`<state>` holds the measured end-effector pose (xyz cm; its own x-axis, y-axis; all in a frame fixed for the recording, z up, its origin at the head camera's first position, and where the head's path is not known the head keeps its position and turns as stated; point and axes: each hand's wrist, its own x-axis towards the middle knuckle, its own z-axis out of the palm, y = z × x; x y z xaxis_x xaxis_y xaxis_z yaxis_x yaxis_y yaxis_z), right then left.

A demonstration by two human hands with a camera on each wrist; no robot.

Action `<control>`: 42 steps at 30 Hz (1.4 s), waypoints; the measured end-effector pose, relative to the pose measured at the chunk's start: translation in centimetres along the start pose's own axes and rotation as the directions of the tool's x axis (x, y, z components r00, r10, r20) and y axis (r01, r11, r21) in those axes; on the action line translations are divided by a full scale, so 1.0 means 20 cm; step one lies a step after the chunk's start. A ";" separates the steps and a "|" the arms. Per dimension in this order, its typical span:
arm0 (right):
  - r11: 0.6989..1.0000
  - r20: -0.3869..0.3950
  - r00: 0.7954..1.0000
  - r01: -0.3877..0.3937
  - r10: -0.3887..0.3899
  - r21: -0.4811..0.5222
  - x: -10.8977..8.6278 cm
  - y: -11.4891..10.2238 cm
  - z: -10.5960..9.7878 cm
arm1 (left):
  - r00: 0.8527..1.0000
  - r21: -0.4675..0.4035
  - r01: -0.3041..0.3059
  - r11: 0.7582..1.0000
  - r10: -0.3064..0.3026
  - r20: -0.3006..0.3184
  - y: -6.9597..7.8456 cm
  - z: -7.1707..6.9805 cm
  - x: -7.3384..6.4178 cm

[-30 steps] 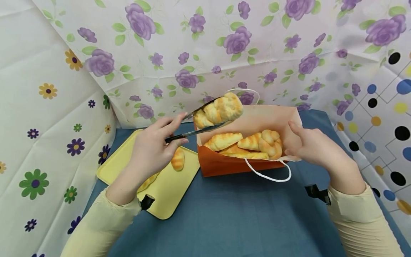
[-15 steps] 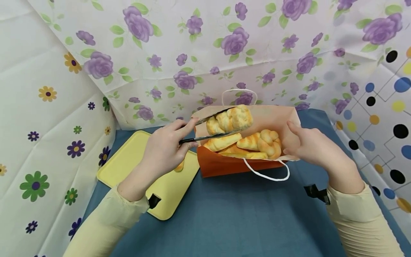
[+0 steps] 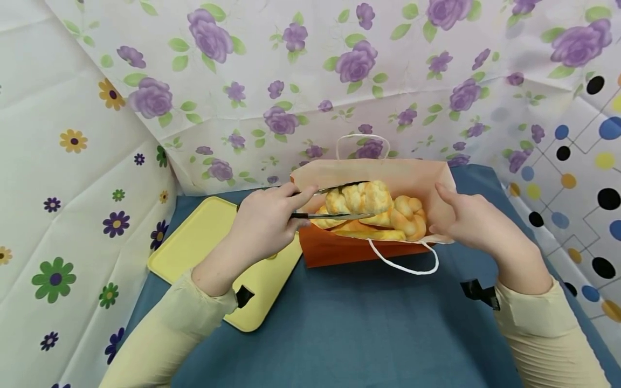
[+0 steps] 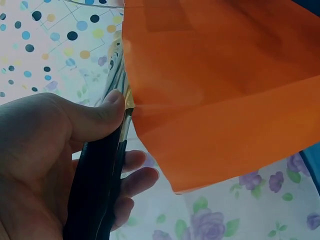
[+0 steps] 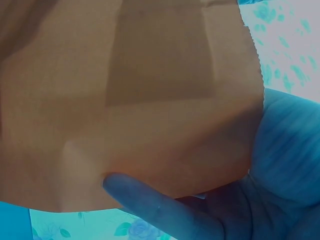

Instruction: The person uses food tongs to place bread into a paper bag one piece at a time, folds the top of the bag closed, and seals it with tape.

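In the head view my left hand (image 3: 264, 229) grips metal tongs (image 3: 335, 216) with black handles. Between the tong arms is a plump, lumpy yellow bread roll (image 3: 361, 198), low in the mouth of an orange paper bag (image 3: 349, 253). The left wrist view has my thumb and fingers around the black handles (image 4: 95, 185), beside the bag's orange wall. My right hand (image 3: 477, 229) pinches the bag's right edge, thumb (image 5: 150, 205) against the pale inner side. Inside the bag lie several breads, among them a knotted roll (image 3: 408, 215); the tongs partly hide others.
A yellow tray (image 3: 189, 248) lies left of the bag, partly under my left arm. White cord handles (image 3: 409, 270) stick out at the bag's front and back. Blue cloth (image 3: 368, 328) covers the table, and flowered and dotted sheets stand around it.
My left hand has moved right and down, carrying the roll in the tongs from above the bag's left edge into its mouth. The right hand stays at the bag's edge.
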<state>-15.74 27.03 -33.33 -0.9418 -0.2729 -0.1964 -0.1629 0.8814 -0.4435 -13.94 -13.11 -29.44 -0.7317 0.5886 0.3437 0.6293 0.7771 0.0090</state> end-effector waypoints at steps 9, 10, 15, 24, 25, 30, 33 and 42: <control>1.000 -0.004 1.000 0.001 -0.001 -0.011 0.00 0.00 -0.01 | 0.988 0.101 0.013 0.995 -0.029 0.155 0.02 0.01 0.16; 1.000 -0.004 1.000 0.001 -0.001 -0.010 0.00 0.00 -0.01 | 0.980 0.120 0.012 0.993 -0.035 0.194 0.02 0.02 0.18; 1.000 -0.006 1.000 0.009 -0.009 -0.014 0.01 0.00 -0.01 | 0.925 0.184 0.010 0.983 -0.079 0.372 0.05 0.02 0.24; 1.000 -0.004 1.000 0.009 -0.009 -0.008 0.00 0.00 -0.01 | 0.855 0.208 0.010 0.978 -0.116 0.505 0.07 -0.01 0.30; 1.000 -0.007 1.000 0.009 -0.009 -0.010 0.00 0.00 0.00 | 0.855 0.210 0.010 0.978 -0.117 0.506 0.07 -0.01 0.30; 1.000 -0.006 1.000 0.011 -0.011 -0.013 0.00 0.00 0.00 | 0.853 0.222 0.013 0.975 -0.127 0.506 0.07 -0.01 0.30; 1.000 0.005 1.000 0.004 -0.004 -0.011 0.00 0.00 0.00 | 0.861 0.232 0.005 0.973 -0.123 0.494 0.08 -0.01 0.31; 1.000 0.006 1.000 0.013 -0.013 -0.010 0.01 0.00 0.00 | 0.868 0.260 -0.020 0.965 -0.112 0.483 0.11 0.00 0.34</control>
<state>-15.87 26.99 -33.28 -0.9378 -0.2867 -0.1956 -0.1783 0.8816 -0.4370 -17.41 -7.42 -27.05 -0.8322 0.5319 -0.1563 0.5544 0.7962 -0.2424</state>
